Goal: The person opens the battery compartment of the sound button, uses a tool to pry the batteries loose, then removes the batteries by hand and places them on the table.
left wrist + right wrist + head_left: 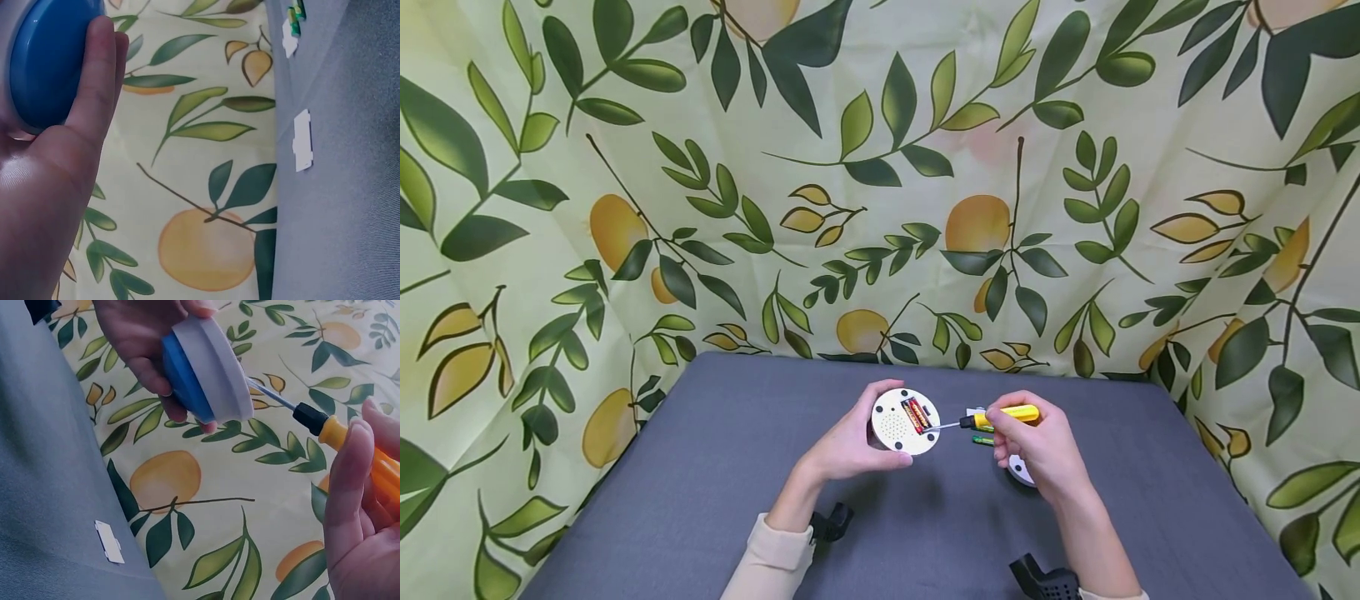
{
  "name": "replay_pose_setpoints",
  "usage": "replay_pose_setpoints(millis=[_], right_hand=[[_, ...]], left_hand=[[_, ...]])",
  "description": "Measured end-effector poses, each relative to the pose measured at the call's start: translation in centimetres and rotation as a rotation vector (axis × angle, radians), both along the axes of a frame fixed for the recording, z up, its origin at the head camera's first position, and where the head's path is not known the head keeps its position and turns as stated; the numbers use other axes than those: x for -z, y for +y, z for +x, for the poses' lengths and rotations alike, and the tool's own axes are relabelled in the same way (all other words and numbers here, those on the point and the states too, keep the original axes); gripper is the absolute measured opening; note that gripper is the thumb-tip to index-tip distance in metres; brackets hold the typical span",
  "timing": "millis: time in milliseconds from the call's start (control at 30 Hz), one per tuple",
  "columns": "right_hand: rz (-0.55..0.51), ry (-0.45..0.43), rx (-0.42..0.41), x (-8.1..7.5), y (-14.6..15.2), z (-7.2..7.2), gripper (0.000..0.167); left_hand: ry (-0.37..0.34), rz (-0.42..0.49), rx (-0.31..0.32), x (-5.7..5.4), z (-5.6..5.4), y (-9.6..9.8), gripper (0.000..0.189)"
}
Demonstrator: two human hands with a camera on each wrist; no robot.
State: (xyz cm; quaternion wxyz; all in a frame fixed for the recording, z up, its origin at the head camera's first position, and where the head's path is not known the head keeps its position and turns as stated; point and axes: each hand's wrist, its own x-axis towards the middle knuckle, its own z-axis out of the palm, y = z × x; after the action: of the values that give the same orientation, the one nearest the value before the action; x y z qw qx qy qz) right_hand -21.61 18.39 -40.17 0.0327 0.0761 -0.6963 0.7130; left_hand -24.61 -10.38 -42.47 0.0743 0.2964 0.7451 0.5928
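Observation:
My left hand (842, 446) grips a round, puck-like device (891, 430) by its rim, with its white underside turned up. Two red batteries (915, 416) lie in its uncovered battery compartment, near small holes and dark feet. Its other side is a blue dome (50, 62), also seen in the right wrist view. My right hand (1045, 446) holds a screwdriver (1011, 415) by its yellow-orange handle. The metal shaft (270, 394) reaches to the lower end of the batteries in the head view. Whether the tip touches a battery or the compartment edge, I cannot tell.
Behind my right hand, a second white round device (1019, 472) sits partly hidden on the grey table (737, 433). Green batteries (982, 440) lie beside it. A small white cover (303, 140) rests on the table. A leaf-and-fruit patterned cloth (880, 250) hangs behind.

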Motion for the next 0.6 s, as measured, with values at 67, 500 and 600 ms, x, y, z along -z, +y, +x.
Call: replay_pose_setpoints(millis=[67,500,600], right_hand=[[0.003,-0.007,-0.017,0.0,0.11,0.0,0.018],[-0.038,0.108,-0.029,-0.19,0.12,0.21,0.013],[-0.039,0.133,-0.027,-0.13,0.1,0.25,0.012]], left_hand=[[-0.003,0.015,0.016,0.02,-0.02,-0.02,0.093],[0.001,0.036,0.063,-0.05,-0.14,-0.07,0.092],[-0.004,0.047,0.077,-0.02,-0.13,-0.08,0.093]])
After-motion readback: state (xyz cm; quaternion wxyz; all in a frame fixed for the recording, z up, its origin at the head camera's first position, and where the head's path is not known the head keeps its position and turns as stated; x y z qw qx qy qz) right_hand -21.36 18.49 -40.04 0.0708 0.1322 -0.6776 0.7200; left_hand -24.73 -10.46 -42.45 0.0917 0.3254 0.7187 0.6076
